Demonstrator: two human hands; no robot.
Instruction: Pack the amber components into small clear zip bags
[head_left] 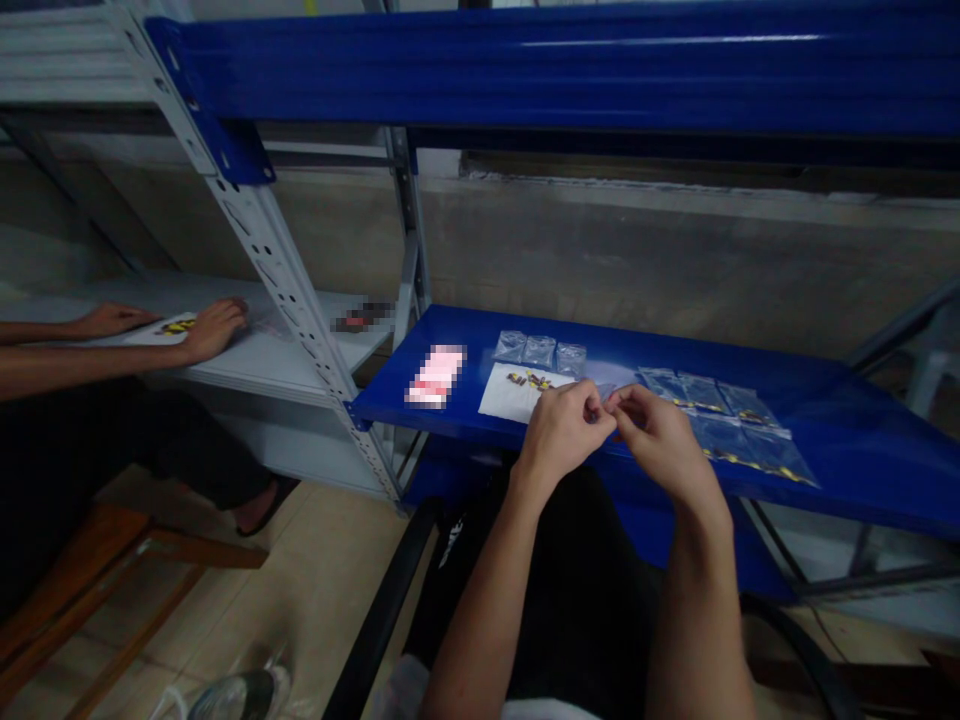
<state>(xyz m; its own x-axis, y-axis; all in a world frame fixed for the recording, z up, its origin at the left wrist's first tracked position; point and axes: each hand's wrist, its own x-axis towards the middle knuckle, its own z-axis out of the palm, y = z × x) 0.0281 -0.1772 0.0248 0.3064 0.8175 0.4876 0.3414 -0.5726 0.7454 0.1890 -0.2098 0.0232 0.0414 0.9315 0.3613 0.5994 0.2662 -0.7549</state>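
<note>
My left hand (570, 425) and my right hand (656, 425) meet over the front edge of the blue shelf, fingertips pinched together. Between them shows part of a small clear plastic bag (604, 389), mostly hidden by the fingers. Beside my left hand lies a white sheet (506, 398) with several small dark-and-yellow pieces (538, 381) on it. Behind the sheet sit three flat clear bags (539, 350). To the right of my right hand, several zip bags (750, 440) lie in two rows with dark-and-yellow pieces inside.
A pixelated pink item (436, 376) lies on the blue shelf (390, 385) at the left. A perforated grey upright (292, 290) divides it from a grey shelf, where another person's hands (214, 328) rest by similar pieces. A blue beam (525, 70) crosses above.
</note>
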